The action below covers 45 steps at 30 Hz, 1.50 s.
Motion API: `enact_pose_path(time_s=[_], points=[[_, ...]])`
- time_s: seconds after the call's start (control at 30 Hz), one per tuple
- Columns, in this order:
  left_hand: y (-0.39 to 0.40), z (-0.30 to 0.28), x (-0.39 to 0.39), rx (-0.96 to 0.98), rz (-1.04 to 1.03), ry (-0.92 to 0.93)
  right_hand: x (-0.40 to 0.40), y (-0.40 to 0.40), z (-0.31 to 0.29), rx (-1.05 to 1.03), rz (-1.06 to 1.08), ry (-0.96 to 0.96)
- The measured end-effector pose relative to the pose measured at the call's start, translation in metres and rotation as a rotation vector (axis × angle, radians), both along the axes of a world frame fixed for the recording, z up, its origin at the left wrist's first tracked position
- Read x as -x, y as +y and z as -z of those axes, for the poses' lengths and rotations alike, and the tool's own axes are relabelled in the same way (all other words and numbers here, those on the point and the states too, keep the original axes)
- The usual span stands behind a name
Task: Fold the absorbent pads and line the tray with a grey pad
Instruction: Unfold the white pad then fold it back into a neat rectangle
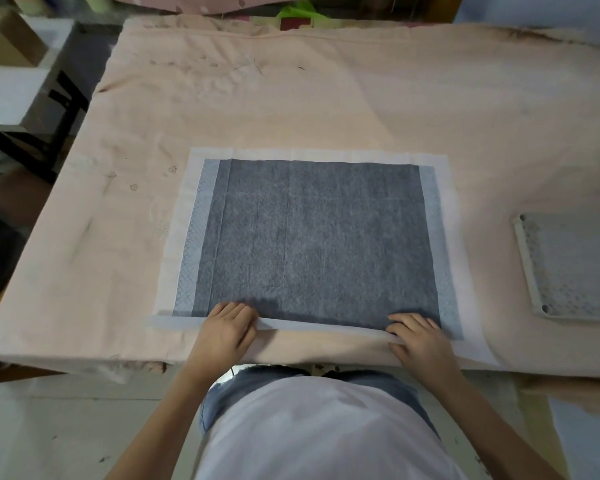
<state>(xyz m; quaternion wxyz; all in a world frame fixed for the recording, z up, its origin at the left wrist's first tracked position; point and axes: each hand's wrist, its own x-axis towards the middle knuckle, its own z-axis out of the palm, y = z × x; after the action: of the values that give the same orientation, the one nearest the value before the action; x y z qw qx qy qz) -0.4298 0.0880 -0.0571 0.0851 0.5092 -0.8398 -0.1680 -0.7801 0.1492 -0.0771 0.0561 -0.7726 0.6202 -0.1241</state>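
A grey absorbent pad [319,237] with a white border lies spread flat in the middle of the table. Its near edge is turned up slightly. My left hand [227,329] pinches that near edge toward the left. My right hand [418,336] pinches the same edge toward the right. A pale grey tray [568,265] with a patterned floor sits at the right side of the table, partly cut off by the frame.
The table is covered with a pink cloth [291,91] that carries faint stains. The front table edge runs just below my hands. White and dark furniture [32,98] stands off the table's left side.
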Motion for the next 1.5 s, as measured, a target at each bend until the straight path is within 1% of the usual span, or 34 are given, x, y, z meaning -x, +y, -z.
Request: enact_pose_path(time_s=[0.17,0.3,0.4,0.5,0.8,0.97,1.13,1.33,1.4,1.5], points=[[-0.004,-0.016,0.000,0.077,-0.066,0.023,0.000,-0.002,-0.026,0.086,0.124,-0.064],[-0.019,-0.038,0.005,0.111,-0.092,0.046,-0.010,-0.015,-0.049,0.140,0.267,-0.130],[-0.033,-0.055,0.006,0.129,-0.115,0.085,-0.013,-0.027,-0.063,0.207,0.309,-0.149],[-0.052,-0.075,0.009,0.172,-0.134,0.161,-0.013,-0.044,-0.078,0.286,0.332,-0.156],[-0.116,-0.144,0.022,0.386,-0.171,0.264,-0.002,-0.117,-0.135,0.522,0.375,-0.135],[-0.137,-0.191,0.027,0.485,-0.107,0.291,-0.003,-0.135,-0.184,0.684,0.373,-0.101],[-0.139,-0.246,0.023,0.642,-0.041,0.310,0.000,-0.139,-0.248,0.788,0.401,-0.087],[-0.143,-0.308,0.019,0.806,-0.006,0.332,0.002,-0.145,-0.316,0.860,0.351,-0.075],[-0.150,-0.324,0.018,0.822,-0.015,0.324,0.000,-0.152,-0.334,0.866,0.361,-0.054],[-0.166,-0.342,0.018,0.816,-0.033,0.336,-0.004,-0.167,-0.354,0.819,0.381,-0.042]])
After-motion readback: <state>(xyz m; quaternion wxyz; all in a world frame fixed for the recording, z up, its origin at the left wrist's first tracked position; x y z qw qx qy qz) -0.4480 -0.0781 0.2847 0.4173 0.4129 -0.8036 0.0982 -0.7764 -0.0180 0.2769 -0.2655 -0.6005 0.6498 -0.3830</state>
